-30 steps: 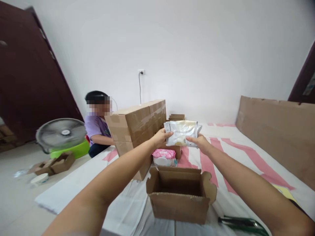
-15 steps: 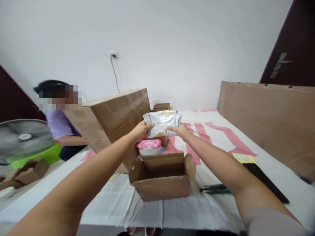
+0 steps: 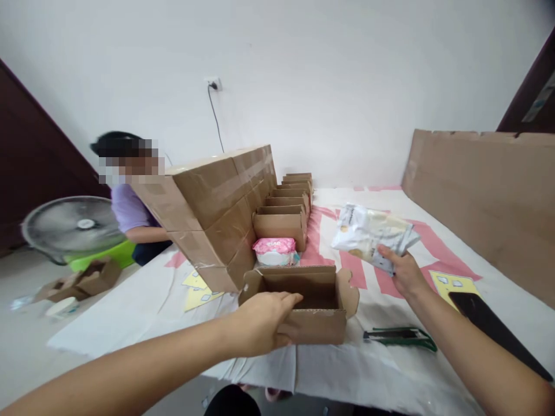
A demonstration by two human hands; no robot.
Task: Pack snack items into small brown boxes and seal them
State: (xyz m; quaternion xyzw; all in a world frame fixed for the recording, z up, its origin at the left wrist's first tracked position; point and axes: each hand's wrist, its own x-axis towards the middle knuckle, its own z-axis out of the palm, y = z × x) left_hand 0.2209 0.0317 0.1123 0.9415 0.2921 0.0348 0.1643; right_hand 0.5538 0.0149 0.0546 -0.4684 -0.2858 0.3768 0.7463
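An open cardboard box [image 3: 314,326] stands near the front edge of the cloth-covered table. My left hand [image 3: 264,323] is closed over its front wall at the left, fingers over the rim and thumb on the outside. To the right, my right hand [image 3: 403,268] grips one end of a shiny white plastic packet [image 3: 368,234] and holds it up above the table. Right behind the box sits a pink-and-white pack of wipes [image 3: 274,252]. A green box cutter [image 3: 401,337] lies to the right of the box.
Several open cardboard boxes [image 3: 280,228] line up behind the wipes. Large stacked cartons [image 3: 217,202] wall off the left, and a cardboard panel [image 3: 481,196] the right. A black phone-like slab [image 3: 498,332] lies far right. Beyond the cartons are a person [image 3: 134,205] and a fan [image 3: 82,225].
My left hand has let go of the packet and come down to the front box. The right hand has carried the packet to the right. The view has shifted slightly.
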